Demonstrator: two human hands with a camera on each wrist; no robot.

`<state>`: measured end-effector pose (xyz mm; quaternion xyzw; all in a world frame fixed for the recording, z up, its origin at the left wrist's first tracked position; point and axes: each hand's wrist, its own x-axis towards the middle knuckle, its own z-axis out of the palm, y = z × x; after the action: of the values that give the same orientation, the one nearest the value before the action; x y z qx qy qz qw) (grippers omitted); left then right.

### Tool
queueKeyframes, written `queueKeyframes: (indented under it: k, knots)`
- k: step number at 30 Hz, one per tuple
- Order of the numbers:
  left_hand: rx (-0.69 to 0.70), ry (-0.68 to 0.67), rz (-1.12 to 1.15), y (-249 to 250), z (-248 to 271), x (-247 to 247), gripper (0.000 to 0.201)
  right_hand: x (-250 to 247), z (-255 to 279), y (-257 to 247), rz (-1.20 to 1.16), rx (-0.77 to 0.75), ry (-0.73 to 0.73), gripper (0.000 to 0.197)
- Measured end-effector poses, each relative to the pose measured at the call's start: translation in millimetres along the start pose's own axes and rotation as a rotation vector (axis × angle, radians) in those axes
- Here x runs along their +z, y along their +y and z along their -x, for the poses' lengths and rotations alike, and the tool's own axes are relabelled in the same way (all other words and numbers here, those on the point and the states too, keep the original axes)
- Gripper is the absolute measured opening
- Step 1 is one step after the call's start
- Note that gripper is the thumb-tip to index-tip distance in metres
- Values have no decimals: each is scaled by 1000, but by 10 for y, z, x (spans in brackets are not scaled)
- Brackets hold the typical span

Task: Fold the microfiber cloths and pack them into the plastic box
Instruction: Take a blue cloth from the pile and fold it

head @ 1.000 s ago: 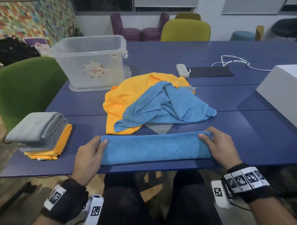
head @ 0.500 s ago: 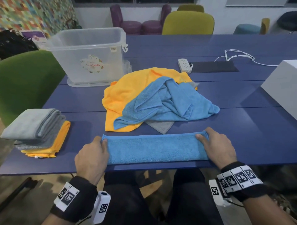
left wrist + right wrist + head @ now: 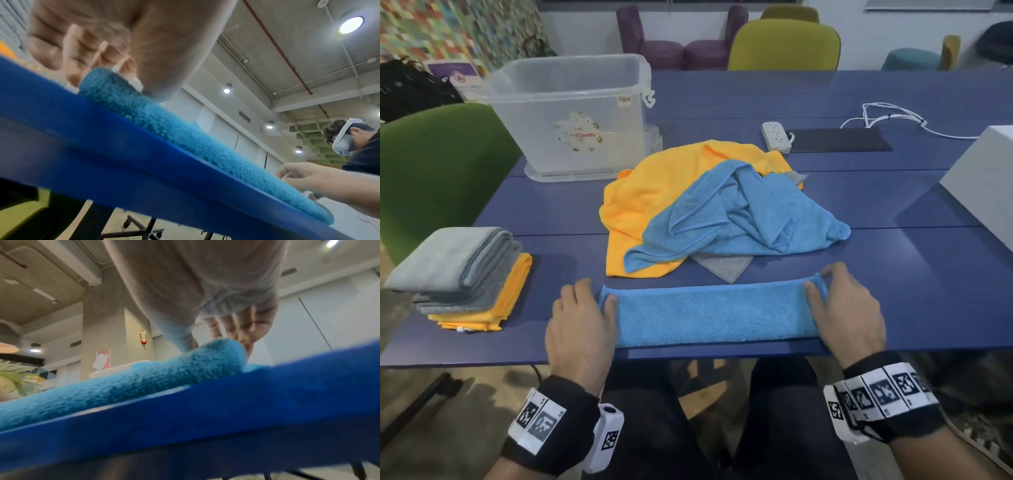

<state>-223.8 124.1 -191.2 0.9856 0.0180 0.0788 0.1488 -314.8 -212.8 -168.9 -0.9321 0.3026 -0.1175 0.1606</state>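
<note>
Blue cloth [image 3: 714, 313], folded into a long strip, lay along the desk's [image 3: 893, 274] near edge — the left hand [image 3: 582, 325] pinched one end, the right hand [image 3: 849, 315] the other. Clear plastic box [image 3: 571, 116] stood at the far left corner.

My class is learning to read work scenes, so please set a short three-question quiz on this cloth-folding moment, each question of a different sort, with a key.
1. True or false: the plastic box already holds folded cloths.
2. Multiple choice: the long folded blue cloth is held at its ends by A) the left hand alone, B) the right hand alone, C) both hands.
3. Short answer: which colours are in the folded stack at the table's left edge?

Key
1. False; it looks empty.
2. C; each hand's fingers pinch one end.
3. Grey on top, orange beneath.
</note>
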Motion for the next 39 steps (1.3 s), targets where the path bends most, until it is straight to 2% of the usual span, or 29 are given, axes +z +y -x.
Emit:
queueKeyframes:
  k: [2,4,5,7,9,10,12,20,24,26,28,30,34,39]
  knots:
    - [80,154,13,20,34,-45,44,12,78,-90,63,-125,154,39]
    - [260,249,98,162,108,-74,39,87,201,-280,6,-311,200,43]
    - [379,237,155,273,150,-43,39,158,278,-416,-55,-427,173,42]
    - [560,105,202,490,236,118,45,384,453,-688,-138,-600,12,47]
    - [608,-53,122,599,302,349,54,631,587,-872,-109,-670,-156,56]
    - [598,-101,59,597,307,449,57,737,621,-892,-73,-667,-209,58]
    - [561,-153,-35,513,284,543,62,839,635,-816,7,-630,-225,59]
    - [328,-181,-30,-115,39,355,76,590,381,117,149,-323,-57,63]
    - [284,-211,71,-146,30,321,79,601,357,93,191,-305,-73,66]
    - [207,-175,140,-150,50,242,75,567,371,-19,190,-295,-54,67]
    - [79,-75,177,-128,102,112,75,511,424,-207,134,-351,-44,65]
    - [-69,-29,152,-71,141,-6,72,492,511,-475,46,-488,-121,62]
    - [-218,-194,1,-8,86,-115,77,703,624,-909,45,-727,-239,63]
    - [-260,-307,69,6,-4,-189,64,953,662,-993,85,-701,-274,62]
